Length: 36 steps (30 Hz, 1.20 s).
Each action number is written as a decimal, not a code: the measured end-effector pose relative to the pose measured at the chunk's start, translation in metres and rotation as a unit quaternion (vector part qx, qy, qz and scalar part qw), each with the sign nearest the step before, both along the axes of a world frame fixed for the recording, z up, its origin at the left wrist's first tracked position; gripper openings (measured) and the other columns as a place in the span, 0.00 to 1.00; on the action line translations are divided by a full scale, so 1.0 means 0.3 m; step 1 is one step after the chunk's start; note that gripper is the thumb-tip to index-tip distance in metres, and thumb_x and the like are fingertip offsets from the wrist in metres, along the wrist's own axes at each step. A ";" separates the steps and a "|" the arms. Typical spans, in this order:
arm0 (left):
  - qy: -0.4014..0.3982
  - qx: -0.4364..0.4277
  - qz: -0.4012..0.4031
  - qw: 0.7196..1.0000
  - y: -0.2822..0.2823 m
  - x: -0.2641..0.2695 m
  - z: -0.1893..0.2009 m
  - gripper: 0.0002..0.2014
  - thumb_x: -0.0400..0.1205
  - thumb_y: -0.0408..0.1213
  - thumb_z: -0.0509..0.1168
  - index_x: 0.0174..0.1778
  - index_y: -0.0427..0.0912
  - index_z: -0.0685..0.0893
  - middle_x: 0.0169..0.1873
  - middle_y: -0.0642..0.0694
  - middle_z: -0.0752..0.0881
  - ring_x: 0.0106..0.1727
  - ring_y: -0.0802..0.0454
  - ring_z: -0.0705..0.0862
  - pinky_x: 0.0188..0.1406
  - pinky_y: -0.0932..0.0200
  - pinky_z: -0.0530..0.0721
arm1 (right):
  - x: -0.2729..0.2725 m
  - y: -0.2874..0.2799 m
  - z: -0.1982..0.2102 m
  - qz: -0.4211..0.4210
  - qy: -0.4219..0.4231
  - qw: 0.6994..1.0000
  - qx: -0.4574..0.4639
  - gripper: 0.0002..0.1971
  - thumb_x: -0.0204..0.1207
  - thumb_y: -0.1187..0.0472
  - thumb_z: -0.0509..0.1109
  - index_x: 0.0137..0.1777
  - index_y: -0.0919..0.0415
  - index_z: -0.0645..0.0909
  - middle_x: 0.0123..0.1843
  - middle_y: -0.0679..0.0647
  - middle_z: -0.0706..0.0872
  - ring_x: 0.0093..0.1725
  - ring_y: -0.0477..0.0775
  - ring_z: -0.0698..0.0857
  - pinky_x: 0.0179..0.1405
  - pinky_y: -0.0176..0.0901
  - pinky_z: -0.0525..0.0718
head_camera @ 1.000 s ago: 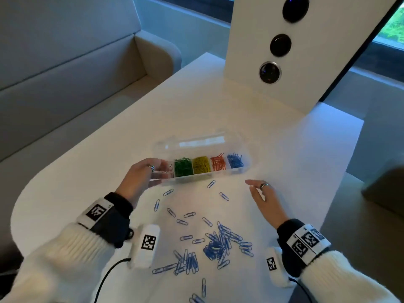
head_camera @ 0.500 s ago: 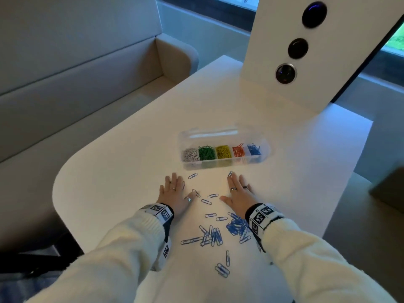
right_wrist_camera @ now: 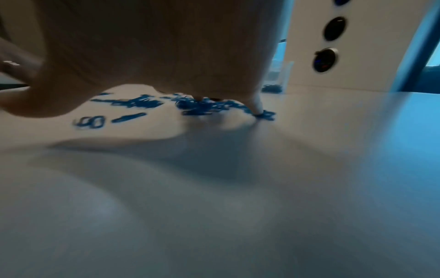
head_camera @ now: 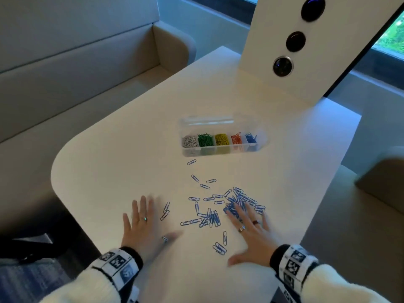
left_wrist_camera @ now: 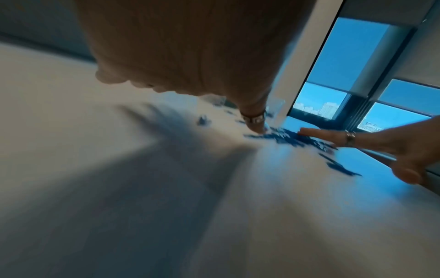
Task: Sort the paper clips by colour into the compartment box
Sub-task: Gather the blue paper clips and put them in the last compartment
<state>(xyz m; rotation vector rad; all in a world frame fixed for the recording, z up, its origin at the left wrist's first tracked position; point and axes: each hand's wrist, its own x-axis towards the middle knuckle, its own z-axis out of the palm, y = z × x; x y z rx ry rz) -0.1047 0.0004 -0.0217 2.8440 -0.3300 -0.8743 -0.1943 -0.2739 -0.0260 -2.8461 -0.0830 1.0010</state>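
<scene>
— Left hand [head_camera: 145, 228]?
— Flat, palm down, fingers [head_camera: 142, 204] straight and spread, thumb out to the side; ringed; blurred. White sleeve [head_camera: 87, 287] behind, wrist band with black-and-white markers.
— Right hand [head_camera: 251, 235]?
— Also flat, palm down, fingers [head_camera: 237, 212] splayed forward, thumb out toward the left hand. Rings on two fingers. Well apart from the left, roughly level with it.
— Holding anything?
— Nothing gripped by either.

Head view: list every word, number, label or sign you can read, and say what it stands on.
No readable words or numbers.
Left wristband: black-and-white square code markers, no letters.
Right wristband: same markers, blurred.
Box, panel: no print visible.
</scene>
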 end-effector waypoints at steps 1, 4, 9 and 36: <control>0.018 -0.010 0.005 1.000 -0.022 -0.025 -0.020 0.60 0.60 0.81 0.35 0.77 0.41 0.24 0.76 0.44 0.25 0.80 0.42 0.29 0.78 0.41 0.36 | 0.002 0.028 -0.011 0.030 -0.018 0.999 -0.019 0.62 0.47 0.12 0.41 0.79 0.43 0.29 0.82 0.55 0.31 0.79 0.68 0.32 0.72 0.79 0.48; 0.026 -0.027 -0.017 0.999 -0.120 -0.059 -0.073 0.62 0.49 0.81 0.16 0.72 0.40 0.19 0.72 0.41 0.20 0.74 0.44 0.22 0.77 0.40 0.33 | 0.044 0.071 -0.052 0.042 -0.040 0.998 -0.027 0.57 0.54 0.14 0.46 0.78 0.41 0.28 0.81 0.51 0.27 0.78 0.67 0.28 0.69 0.79 0.36; 0.027 -0.074 -0.083 0.993 -0.290 -0.061 -0.081 0.61 0.45 0.82 0.17 0.68 0.42 0.16 0.70 0.44 0.17 0.71 0.46 0.18 0.74 0.44 0.27 | 0.112 0.043 -0.016 -0.045 -0.042 0.998 -0.034 0.53 0.54 0.15 0.34 0.75 0.41 0.22 0.80 0.54 0.28 0.78 0.67 0.33 0.73 0.78 0.45; 0.005 -0.097 -0.109 0.989 -0.476 0.274 -0.024 0.32 0.85 0.51 0.52 0.80 0.37 0.52 0.82 0.42 0.44 0.82 0.45 0.48 0.79 0.52 0.53 | 0.166 -0.045 -0.071 -0.128 -0.078 0.983 0.108 0.57 0.52 0.22 0.17 0.81 0.51 0.35 0.80 0.43 0.29 0.77 0.50 0.27 0.79 0.52 0.35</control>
